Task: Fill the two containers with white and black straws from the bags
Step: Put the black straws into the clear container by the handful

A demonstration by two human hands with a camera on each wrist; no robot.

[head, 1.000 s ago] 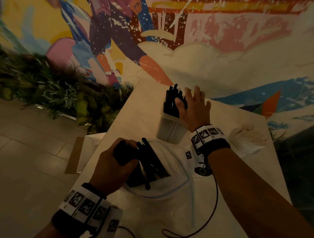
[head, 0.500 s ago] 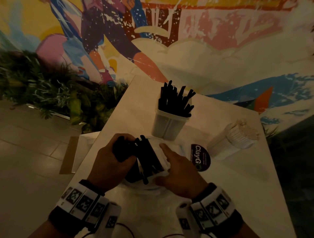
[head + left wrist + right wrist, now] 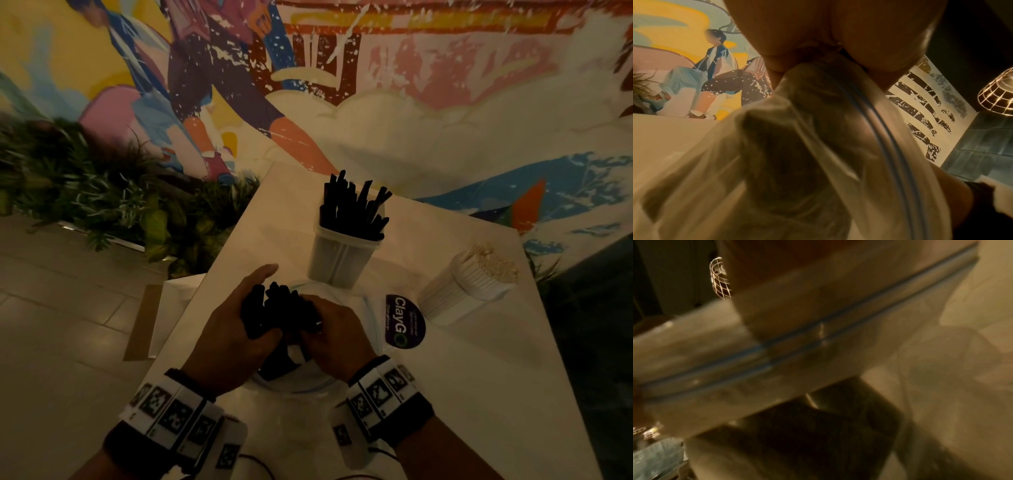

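In the head view a bundle of black straws (image 3: 281, 310) sticks out of a clear zip bag (image 3: 291, 383) on the table. My left hand (image 3: 236, 329) grips the bundle from the left. My right hand (image 3: 334, 330) curls round it from the right. Behind them stands a clear container (image 3: 337, 262) with black straws (image 3: 352, 209) upright in it. At the right, a second container (image 3: 455, 298) lies tilted, packed with white straws (image 3: 493, 262). Both wrist views are blurred; they show the bag (image 3: 818, 146) and its blue zip line (image 3: 818, 337) up close.
A round purple sticker (image 3: 404, 322) lies on the pale table (image 3: 260, 233) between the bag and the white straws. Plants (image 3: 102, 202) and a painted wall (image 3: 411, 102) stand beyond the table's far and left edges. Tiled floor (image 3: 51, 325) is at the left.
My right hand left the black-straw container, came back to the bag, and now grips the black bundle together with my left hand. The view shifted slightly nearer.
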